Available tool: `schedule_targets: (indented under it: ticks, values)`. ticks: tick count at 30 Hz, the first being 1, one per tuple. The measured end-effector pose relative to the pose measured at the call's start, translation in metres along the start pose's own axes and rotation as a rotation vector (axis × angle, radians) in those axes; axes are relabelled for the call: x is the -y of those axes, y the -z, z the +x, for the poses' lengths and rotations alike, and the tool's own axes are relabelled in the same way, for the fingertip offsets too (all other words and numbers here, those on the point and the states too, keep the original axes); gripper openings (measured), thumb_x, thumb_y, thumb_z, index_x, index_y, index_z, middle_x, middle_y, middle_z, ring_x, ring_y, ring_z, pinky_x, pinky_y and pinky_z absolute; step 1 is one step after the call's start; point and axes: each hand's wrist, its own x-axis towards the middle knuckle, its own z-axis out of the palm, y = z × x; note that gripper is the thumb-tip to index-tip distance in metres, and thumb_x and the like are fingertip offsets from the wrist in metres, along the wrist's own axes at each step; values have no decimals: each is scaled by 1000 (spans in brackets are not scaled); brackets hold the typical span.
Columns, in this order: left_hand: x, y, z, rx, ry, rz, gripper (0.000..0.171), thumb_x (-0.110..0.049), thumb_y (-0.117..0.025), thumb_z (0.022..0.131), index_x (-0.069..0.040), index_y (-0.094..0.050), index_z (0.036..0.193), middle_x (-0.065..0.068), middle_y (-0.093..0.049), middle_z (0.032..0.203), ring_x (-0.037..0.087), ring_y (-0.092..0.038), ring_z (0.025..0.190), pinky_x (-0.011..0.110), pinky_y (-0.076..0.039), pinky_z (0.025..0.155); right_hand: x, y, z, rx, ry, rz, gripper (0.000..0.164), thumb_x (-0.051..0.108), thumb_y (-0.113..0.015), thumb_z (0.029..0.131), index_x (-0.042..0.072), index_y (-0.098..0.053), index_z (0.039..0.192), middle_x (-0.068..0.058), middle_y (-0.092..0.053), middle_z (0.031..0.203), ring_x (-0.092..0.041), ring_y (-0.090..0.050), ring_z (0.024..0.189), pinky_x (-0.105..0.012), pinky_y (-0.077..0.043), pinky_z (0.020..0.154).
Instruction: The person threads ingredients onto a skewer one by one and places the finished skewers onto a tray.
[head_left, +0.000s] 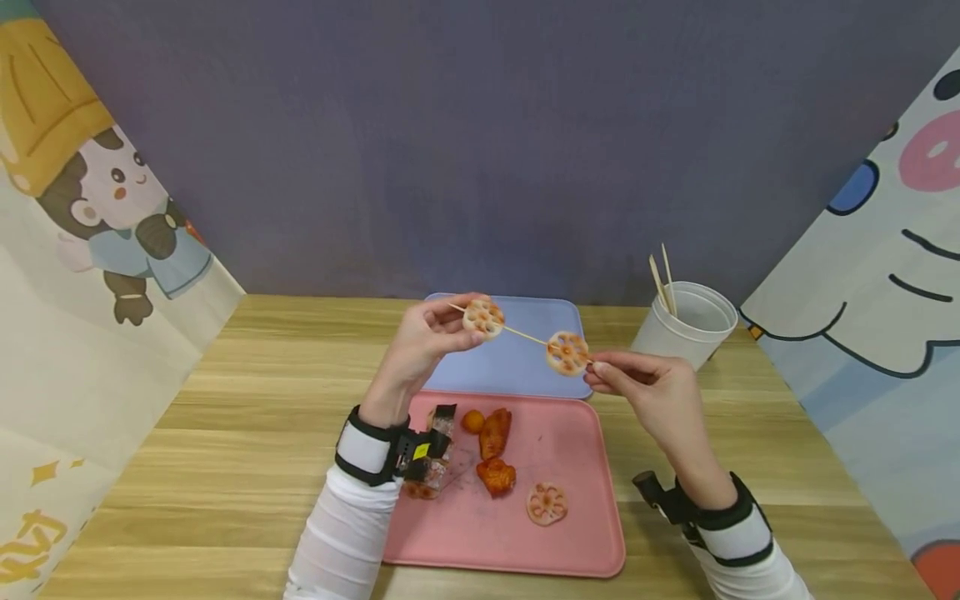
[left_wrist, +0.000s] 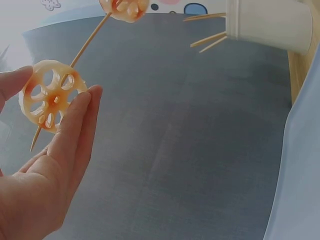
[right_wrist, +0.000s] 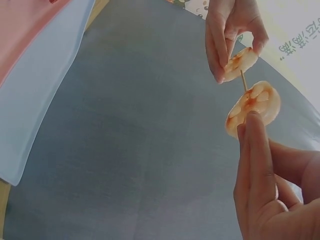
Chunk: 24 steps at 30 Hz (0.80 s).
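Observation:
A thin wooden skewer (head_left: pixel 525 336) is held between both hands above the trays, with two lotus root slices on it. My left hand (head_left: pixel 429 337) pinches one lotus root slice (head_left: pixel 484 319) by its edges between thumb and fingers; in the left wrist view the skewer's pointed tip sticks out past this slice. My right hand (head_left: pixel 648 387) pinches the skewer's other end, close beside the second lotus root slice (head_left: pixel 567 353). In the right wrist view the right fingertips (right_wrist: pixel 254 117) lie against or very near that slice.
Below the hands, a pink tray (head_left: pixel 577 542) bears a loose lotus root slice (head_left: pixel 547 504), browned meat pieces (head_left: pixel 496 477), a small orange ball (head_left: pixel 472 422) and dark-wrapped items partly hidden by the left wrist. Behind it lies a blue tray (head_left: pixel 517 379). A white cup (head_left: pixel 686 325) with skewers stands right.

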Motion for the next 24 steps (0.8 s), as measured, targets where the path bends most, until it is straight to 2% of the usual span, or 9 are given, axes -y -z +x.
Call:
schedule_targets:
  ticks: [7,14,18,24]
  values:
    - [3,0,0,0,-1,5,54,14,-63,78,13,-47,130,3,-66,106,12,-67,95,23,-55,76,1,0,-1,-6,1,2,25,8,-68,86,-12,-68,101,4,-74,83,-16,-72,69,-31,-57,66]
    - [14,-13,4,161,23,-2,56,8,-70,75,13,-51,127,18,-63,120,16,-66,102,27,-56,80,2,-11,-2,79,-1,13,23,9,-70,85,-10,-70,99,-2,-74,80,-17,-72,70,-34,-58,65]
    - [17,-15,4,158,38,-6,59,5,-72,74,10,-51,129,24,-58,126,18,-65,106,28,-55,81,-1,-12,-2,64,-1,24,21,7,-69,85,-9,-70,98,-4,-74,79,-18,-72,69,-34,-58,65]
    - [18,-15,5,171,24,-1,58,4,-72,74,10,-52,128,17,-62,122,18,-65,106,27,-55,82,0,-12,-2,88,12,2,22,6,-67,87,-12,-68,98,-14,-73,83,-15,-72,70,-33,-58,64]
